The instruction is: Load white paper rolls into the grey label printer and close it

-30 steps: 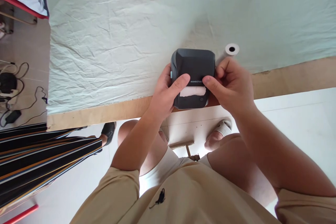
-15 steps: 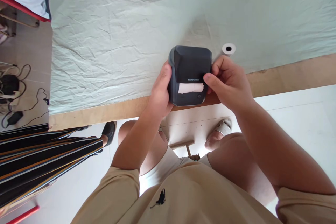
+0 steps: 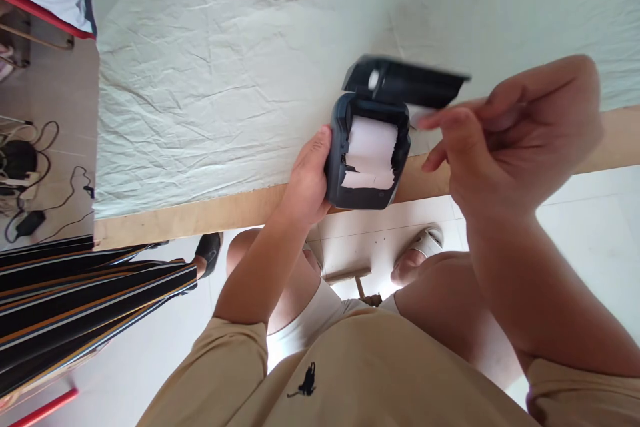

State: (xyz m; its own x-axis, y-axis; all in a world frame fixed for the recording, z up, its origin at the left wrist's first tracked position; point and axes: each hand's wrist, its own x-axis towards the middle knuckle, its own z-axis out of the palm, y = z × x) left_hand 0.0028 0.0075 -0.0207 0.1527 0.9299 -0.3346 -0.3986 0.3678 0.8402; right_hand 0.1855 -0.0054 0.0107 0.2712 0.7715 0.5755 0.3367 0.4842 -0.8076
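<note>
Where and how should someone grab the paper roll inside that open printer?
Probably by the upper curve of the paper roll, coming from above: the lid is raised, leaving that curve exposed, while the walls of the printer sit close to its ends. The left hand holds the printer's left side.

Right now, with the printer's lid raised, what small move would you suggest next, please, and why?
I would probably bring the right hand to the paper roll: the raised lid leaves it exposed, and the left hand holds the printer by its side.
</note>
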